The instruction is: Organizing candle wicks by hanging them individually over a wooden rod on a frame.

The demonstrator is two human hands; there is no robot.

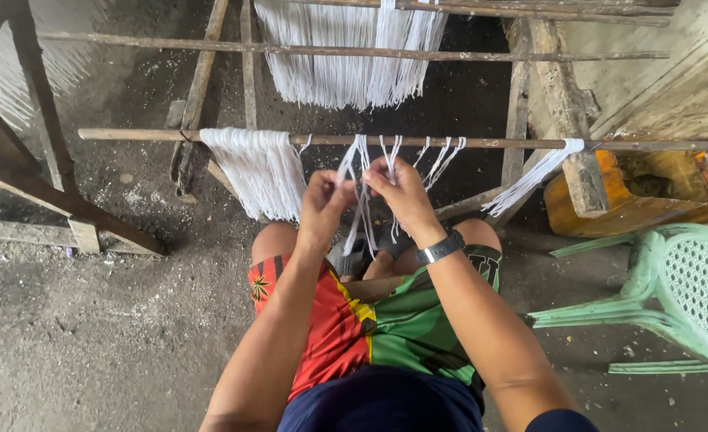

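Two hands work at a few white strands [359, 192] that hang from a thin wooden pole [130, 134] set crosswise in front of the person's knees. The left hand [322, 204] has its grip closed, thumb and fingers pinched on the strands just under the pole; the right hand [402, 192], w/ a dark watch [440, 247] on the wrist, is likewise pinched shut on the same bunch, the two hands near touching. The strands look soft, limp and very light, prob. easy to snap or tangle if tugged, so the sensible hold is a gentle fingertip pinch high up, close to the pole, not at the loose ends. Left of the hands a thick white bundle [256, 172] drapes over the same pole; thinner loops [443, 156] hang to the right, and one more hank [530, 180] slants off further along. A second pole [530, 56] behind carries another wide curtain of strands [346, 64]. No packages, labels or signs show. Off to the right sit a yellow-orange plastic container [634, 204], worn and tipped, and a pale green plastic chair [674, 296] on its side on the gritty concrete floor [90, 336].
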